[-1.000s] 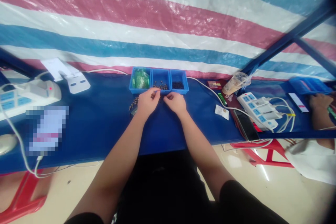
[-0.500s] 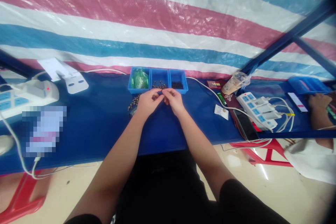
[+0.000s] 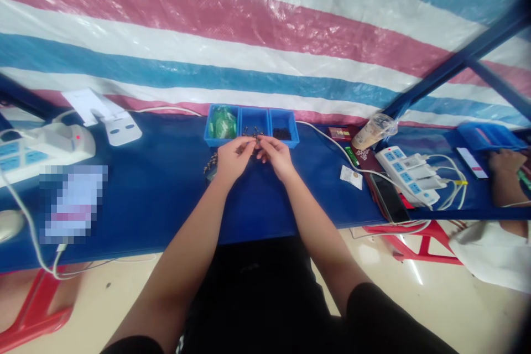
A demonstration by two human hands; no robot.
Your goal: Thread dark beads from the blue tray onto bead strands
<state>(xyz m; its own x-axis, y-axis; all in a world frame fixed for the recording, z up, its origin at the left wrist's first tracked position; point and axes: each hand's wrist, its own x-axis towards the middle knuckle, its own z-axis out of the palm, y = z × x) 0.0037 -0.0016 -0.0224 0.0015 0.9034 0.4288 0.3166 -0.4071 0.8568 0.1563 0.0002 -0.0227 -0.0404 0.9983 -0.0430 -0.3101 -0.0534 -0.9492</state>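
Observation:
My left hand [image 3: 232,157] and my right hand [image 3: 275,154] meet fingertip to fingertip just in front of the middle blue bin [image 3: 254,123], which holds small dark metal parts. Both hands pinch something tiny between thumb and fingers; it is too small to name. The left blue bin [image 3: 222,124] holds green pieces, the right blue bin [image 3: 283,127] holds black bits. A small heap of metal parts [image 3: 210,163] lies on the blue table [image 3: 166,199] just left of my left hand.
White power strips [image 3: 410,175] with plugs lie at right beside a black phone [image 3: 389,197] and a plastic cup [image 3: 373,131]. Another power strip [image 3: 41,149] and a white holder [image 3: 120,128] sit at left. Another person's hand [image 3: 504,163] rests far right. Red stools stand below.
My right hand moved left to meet my left hand; both then shifted slightly up toward the middle bin.

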